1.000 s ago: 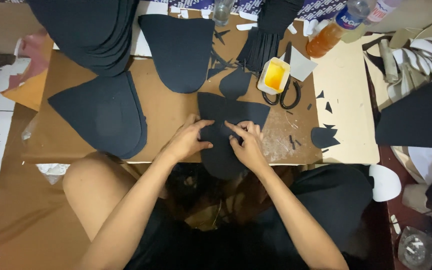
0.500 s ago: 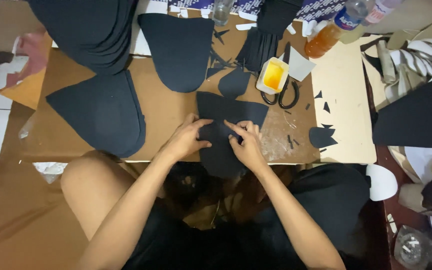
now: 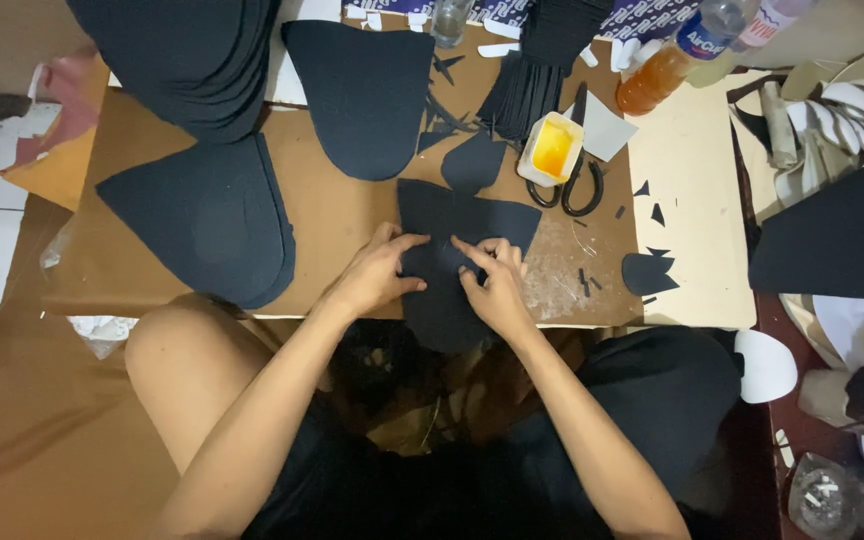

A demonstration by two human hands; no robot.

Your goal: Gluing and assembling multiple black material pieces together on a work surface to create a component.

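Hands press a dark cut piece at the near edge of the brown surface: left hand flat and open, right hand pinching it. Scissors lie beyond.

bare board left, scissors right

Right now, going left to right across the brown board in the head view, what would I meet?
Stack of dark curved pieces → left hand → right hand, both on a dark cut piece → yellow glue tub → scissors → small dark scrap.
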